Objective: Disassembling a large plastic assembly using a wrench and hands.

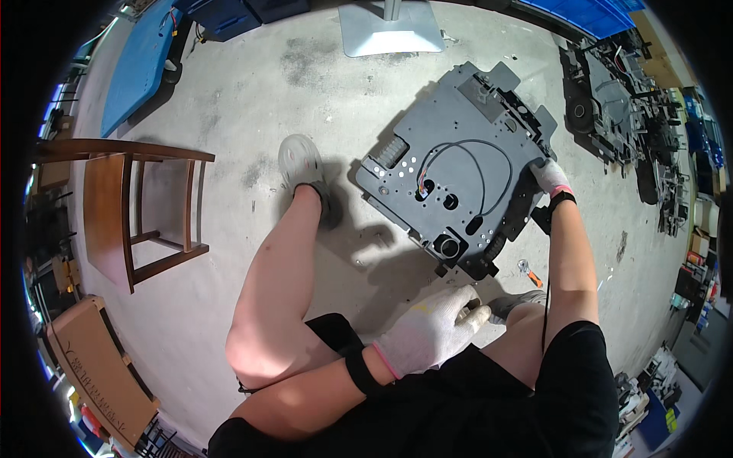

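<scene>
Concrete floor [229, 114], grey chassis [450, 164] lying flat, long axis running from near-left to far-right, right hand [551, 177] gripping its right edge, left hand [431, 328] curled loosely beside near corner, holding nothing visible.

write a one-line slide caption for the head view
Seated over a concrete floor, a person grips a grey metal chassis plate at its edge with the gloved right hand; left hand hovers nearby.

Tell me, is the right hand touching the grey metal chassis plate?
Touching. The head view shows the gloved right hand gripping the right edge of the grey chassis plate, its fingers lying on the plate's surface.
</scene>
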`<action>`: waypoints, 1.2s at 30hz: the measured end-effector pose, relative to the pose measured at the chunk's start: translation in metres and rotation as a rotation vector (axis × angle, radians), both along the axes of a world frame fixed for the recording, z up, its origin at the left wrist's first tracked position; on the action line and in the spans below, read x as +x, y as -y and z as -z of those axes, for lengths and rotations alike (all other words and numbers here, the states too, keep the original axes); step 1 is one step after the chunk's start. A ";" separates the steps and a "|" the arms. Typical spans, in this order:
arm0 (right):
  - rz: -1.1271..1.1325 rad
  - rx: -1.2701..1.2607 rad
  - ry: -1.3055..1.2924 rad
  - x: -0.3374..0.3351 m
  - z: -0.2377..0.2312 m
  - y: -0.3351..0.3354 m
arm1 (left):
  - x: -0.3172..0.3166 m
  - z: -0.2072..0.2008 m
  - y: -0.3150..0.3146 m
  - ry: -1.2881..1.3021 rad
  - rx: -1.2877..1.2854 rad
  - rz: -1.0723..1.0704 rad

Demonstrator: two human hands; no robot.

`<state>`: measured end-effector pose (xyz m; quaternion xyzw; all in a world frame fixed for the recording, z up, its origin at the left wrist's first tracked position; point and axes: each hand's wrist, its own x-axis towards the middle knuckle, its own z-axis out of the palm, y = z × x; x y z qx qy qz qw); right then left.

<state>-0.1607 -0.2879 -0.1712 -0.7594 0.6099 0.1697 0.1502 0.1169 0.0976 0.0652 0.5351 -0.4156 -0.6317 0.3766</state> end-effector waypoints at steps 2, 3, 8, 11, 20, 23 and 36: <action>0.159 -0.069 -0.108 0.017 -0.009 -0.008 | -0.001 0.000 0.000 -0.004 0.040 0.016; 0.159 -0.070 -0.105 0.017 -0.008 -0.012 | -0.001 0.000 0.001 -0.010 0.078 0.033; 0.124 -0.051 -0.156 0.013 -0.012 -0.024 | -0.007 0.005 0.002 0.052 0.107 0.084; 0.186 -0.056 -0.138 0.012 -0.011 -0.030 | -0.009 0.005 0.001 0.051 0.088 0.063; 0.208 -0.012 -0.110 0.014 -0.008 -0.023 | -0.013 0.006 -0.001 0.053 0.108 0.071; 0.243 -0.090 -0.088 0.018 -0.005 -0.024 | -0.012 0.005 0.000 0.029 0.123 0.082; 0.041 -0.091 -0.054 -0.014 0.025 -0.006 | -0.014 0.004 -0.002 0.121 0.024 0.062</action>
